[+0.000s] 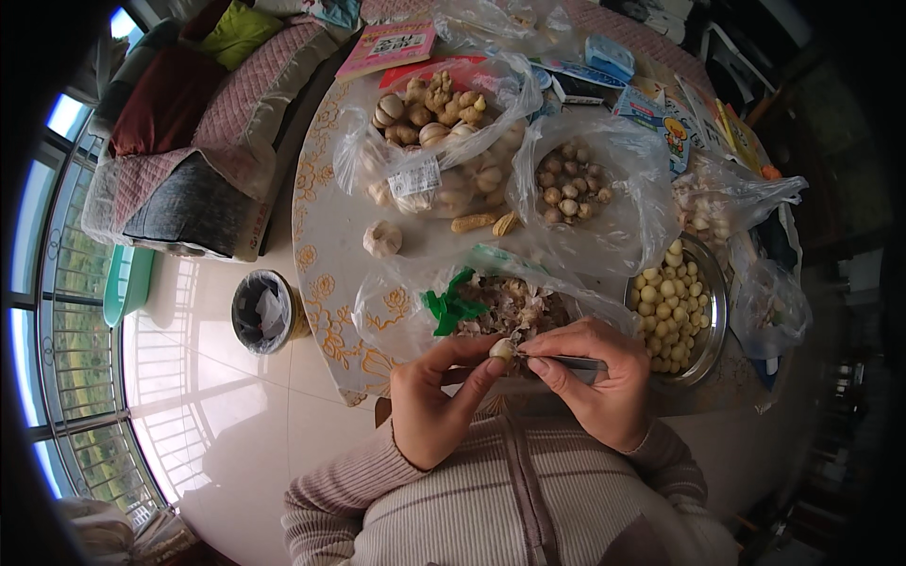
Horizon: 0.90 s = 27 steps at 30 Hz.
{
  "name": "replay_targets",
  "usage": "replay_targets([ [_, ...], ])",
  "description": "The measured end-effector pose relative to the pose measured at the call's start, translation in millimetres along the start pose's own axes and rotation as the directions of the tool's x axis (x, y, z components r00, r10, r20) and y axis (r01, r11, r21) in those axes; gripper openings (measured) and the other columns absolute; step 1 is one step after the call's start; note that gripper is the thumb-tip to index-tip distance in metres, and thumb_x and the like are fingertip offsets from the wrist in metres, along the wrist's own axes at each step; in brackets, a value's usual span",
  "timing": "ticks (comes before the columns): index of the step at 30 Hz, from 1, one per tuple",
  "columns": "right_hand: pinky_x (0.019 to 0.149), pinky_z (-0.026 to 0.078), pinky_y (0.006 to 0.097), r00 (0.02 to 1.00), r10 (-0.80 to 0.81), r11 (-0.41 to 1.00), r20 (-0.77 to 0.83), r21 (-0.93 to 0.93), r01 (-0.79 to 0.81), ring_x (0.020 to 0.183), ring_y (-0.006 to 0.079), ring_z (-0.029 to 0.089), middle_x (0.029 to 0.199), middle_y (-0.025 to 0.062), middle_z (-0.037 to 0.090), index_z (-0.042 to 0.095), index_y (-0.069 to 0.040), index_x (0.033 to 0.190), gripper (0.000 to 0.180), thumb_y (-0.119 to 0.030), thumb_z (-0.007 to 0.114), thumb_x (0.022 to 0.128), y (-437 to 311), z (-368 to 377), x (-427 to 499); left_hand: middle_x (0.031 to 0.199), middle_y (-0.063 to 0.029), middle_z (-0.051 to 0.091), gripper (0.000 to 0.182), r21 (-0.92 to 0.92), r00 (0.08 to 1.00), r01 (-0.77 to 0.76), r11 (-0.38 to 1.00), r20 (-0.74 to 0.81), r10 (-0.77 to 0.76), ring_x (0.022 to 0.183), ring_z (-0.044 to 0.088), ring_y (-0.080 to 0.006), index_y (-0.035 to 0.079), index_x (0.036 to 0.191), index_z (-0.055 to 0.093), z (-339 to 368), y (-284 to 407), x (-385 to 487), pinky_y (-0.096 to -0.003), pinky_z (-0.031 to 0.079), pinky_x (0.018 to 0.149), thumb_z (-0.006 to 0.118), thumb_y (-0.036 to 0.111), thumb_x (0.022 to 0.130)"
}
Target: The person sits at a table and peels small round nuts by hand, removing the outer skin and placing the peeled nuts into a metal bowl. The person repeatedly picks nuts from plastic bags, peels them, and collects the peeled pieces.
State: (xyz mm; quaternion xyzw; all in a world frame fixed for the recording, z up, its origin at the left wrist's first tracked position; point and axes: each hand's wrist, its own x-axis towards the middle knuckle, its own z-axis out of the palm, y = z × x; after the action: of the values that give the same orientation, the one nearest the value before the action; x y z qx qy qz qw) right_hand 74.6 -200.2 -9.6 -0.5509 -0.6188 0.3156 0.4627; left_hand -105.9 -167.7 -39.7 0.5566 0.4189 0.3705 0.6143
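Observation:
Between thumb and forefinger, my left hand (442,396) grips a pale, partly peeled garlic clove (502,349). My right hand (601,382) holds a small knife (582,363), its thumb and fingertips up against the clove; much of the knife is hidden by the fingers. Just beyond both hands lies a clear plastic bag (396,304) bearing a heap of papery skins (520,304) and a green strip (453,301). To the right, a round metal tray (720,318) holds many peeled pale bulbs (665,304). An open plastic bag (637,212) behind contains small brown unpeeled bulbs (572,182).
A large plastic bag (354,159) of garlic and ginger (446,102) stands farther back. One garlic bulb (382,239) and two peanuts (488,223) lie on the patterned tablecloth (322,297). Books (388,48) and more bags (771,304) crowd the edges. A lined bin (263,311) stands at left.

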Motion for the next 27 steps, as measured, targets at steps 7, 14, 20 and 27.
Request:
replay_targets([
  [7, 0.072, 0.050, 0.0285, 0.993, -0.115, 0.993, -0.004, -0.034, 0.115, 0.080, 0.0178, 0.065, 0.091, 0.0099, 0.070, 0.066, -0.001, 0.087, 0.013, 0.004, 0.070, 0.076, 0, 5, 2, 0.091, -0.0090, 0.070, 0.021, 0.035, 1.000, -0.017, 0.999, -0.014, 0.017, 0.083, 0.068, -0.0147, -0.003, 0.103, 0.065, 2, 2, 0, -0.0252, 0.054, 0.075, 0.067, 0.007, 0.085],
  [14, 0.065, 0.051, 0.0288, 0.980, -0.196, 0.972, -0.040, -0.137, 0.189, 0.075, 0.0211, 0.065, 0.091, 0.0068, 0.070, 0.066, -0.004, 0.092, 0.021, 0.004, 0.071, 0.073, 2, 12, 1, 0.087, -0.0099, 0.070, 0.020, 0.082, 0.998, -0.034, 0.996, -0.057, 0.039, 0.081, 0.069, -0.0148, -0.003, 0.101, 0.065, 3, 0, -1, -0.0249, 0.054, 0.073, 0.069, 0.006, 0.084],
  [20, 0.064, 0.051, 0.0295, 0.962, -0.249, 0.961, -0.114, -0.155, 0.230, 0.074, 0.0215, 0.065, 0.088, 0.0075, 0.069, 0.067, -0.004, 0.093, 0.024, 0.007, 0.070, 0.072, 10, 18, 0, 0.089, -0.0094, 0.070, 0.020, 0.014, 0.997, -0.044, 0.999, -0.060, 0.045, 0.081, 0.068, -0.0148, -0.004, 0.101, 0.065, 4, -1, 0, -0.0255, 0.054, 0.074, 0.068, 0.005, 0.084],
  [27, 0.079, 0.049, 0.0288, 0.994, 0.046, 0.999, -0.094, 0.031, -0.043, 0.087, 0.0185, 0.065, 0.091, 0.0116, 0.069, 0.065, 0.002, 0.088, 0.010, 0.002, 0.069, 0.078, 11, 7, 4, 0.097, -0.0083, 0.067, 0.023, -0.120, 0.999, 0.043, 0.992, 0.035, -0.039, 0.089, 0.064, -0.0130, -0.004, 0.109, 0.061, -2, 1, -2, -0.0252, 0.052, 0.079, 0.062, 0.008, 0.090],
])
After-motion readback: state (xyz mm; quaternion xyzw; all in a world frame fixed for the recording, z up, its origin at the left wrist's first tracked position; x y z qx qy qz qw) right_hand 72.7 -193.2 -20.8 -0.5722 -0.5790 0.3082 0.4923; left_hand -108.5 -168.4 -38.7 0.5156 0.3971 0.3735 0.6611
